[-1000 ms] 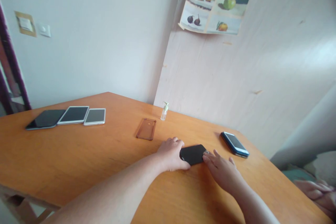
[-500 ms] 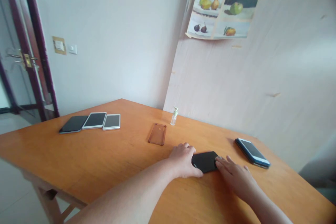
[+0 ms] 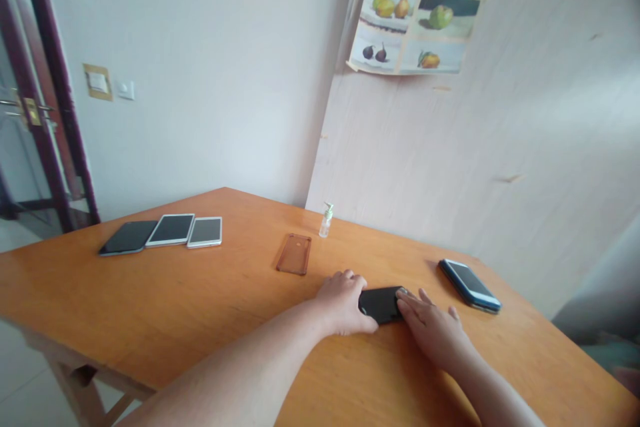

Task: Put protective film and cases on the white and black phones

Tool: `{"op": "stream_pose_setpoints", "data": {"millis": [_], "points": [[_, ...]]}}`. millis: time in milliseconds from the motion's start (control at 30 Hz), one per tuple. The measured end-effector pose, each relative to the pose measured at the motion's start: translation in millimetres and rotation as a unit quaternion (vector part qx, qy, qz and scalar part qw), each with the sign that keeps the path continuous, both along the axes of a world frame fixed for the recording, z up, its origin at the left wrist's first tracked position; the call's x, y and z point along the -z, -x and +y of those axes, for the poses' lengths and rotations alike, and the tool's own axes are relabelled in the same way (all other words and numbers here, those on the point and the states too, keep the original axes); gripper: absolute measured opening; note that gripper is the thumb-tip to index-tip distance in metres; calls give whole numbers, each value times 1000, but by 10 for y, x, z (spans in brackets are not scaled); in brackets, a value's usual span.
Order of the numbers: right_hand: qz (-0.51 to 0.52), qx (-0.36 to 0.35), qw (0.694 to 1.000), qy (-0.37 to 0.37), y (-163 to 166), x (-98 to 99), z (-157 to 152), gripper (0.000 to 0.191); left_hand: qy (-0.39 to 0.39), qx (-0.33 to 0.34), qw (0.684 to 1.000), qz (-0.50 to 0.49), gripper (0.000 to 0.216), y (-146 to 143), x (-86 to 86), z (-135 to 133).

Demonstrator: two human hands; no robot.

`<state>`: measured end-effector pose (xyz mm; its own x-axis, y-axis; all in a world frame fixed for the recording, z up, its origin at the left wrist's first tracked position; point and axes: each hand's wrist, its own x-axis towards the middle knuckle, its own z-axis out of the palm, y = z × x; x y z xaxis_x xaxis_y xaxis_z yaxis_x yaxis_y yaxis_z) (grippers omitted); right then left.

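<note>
A flat black phone (image 3: 381, 305) lies on the orange-brown table between my two hands. My left hand (image 3: 344, 303) is closed around its left end, fingers on the far edge and thumb on the near edge. My right hand (image 3: 433, 327) rests its outstretched fingertips on the phone's right end. Those fingers cover the right part of the phone. Just beyond my left hand lies a translucent brown phone case (image 3: 294, 254). A small clear pump bottle (image 3: 326, 221) stands upright behind the case.
To the right, a white-framed phone (image 3: 470, 283) sits on a dark blue item. Three devices lie in a row at the left: a dark tablet (image 3: 129, 238), a white-framed tablet (image 3: 171, 230) and a smaller white one (image 3: 205, 232). The table (image 3: 240, 267) meets the walls behind.
My right fingertips have slid slightly left, further over the phone's right end. My left hand keeps its grip. The whole view has turned a little to the right.
</note>
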<state>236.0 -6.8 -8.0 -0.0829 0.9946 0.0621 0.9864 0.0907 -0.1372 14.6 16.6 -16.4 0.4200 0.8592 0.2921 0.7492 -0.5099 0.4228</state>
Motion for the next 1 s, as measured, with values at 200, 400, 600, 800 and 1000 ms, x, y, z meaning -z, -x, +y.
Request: {"op": "stream_pose_setpoints", "data": {"millis": [200, 400, 600, 800, 1000], "points": [[52, -154, 986, 30, 388, -82, -139, 52, -11, -3, 1000, -9, 51, -6, 19, 0], [6, 27, 999, 24, 156, -58, 89, 53, -6, -6, 1000, 5, 59, -8, -4, -12], [53, -103, 993, 37, 347, -96, -109, 56, -15, -3, 1000, -4, 51, -10, 35, 10], [41, -82, 995, 35, 380, -121, -36, 54, -15, 0, 1000, -5, 55, -4, 41, 9], [-5, 20, 999, 24, 195, -67, 43, 56, -13, -6, 1000, 5, 58, -15, 14, -5]]}}
